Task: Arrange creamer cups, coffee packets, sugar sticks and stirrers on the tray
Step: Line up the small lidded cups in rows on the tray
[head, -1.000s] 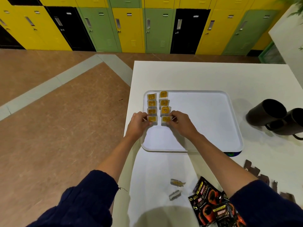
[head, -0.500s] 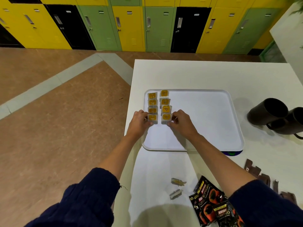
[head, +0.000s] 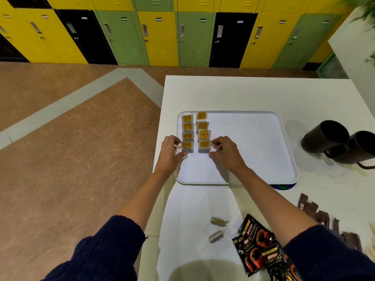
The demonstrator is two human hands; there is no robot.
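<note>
Left hand (head: 169,153) and right hand (head: 226,153) had each nudged a small yellow-lidded plastic creamer cup (head: 204,146) straight, still pinching it. That squared off two columns of four, between and just beyond the hands, on the flat white plastic tray (head: 253,142).

Black coffee packets (head: 256,246) at near desk (head: 243,94) edge, printed "KOPIKO" and "SUPREMO"; brown sugar stick (head: 303,202) lettered "CIT", rest hidden; lid print on creamer cups (head: 203,134) illegible

Table (head: 223,94): tray (head: 253,151), mugs (head: 324,136), coffee packets (head: 257,246), two loose creamer cups (head: 218,222), sugar sticks (head: 322,217).
</note>
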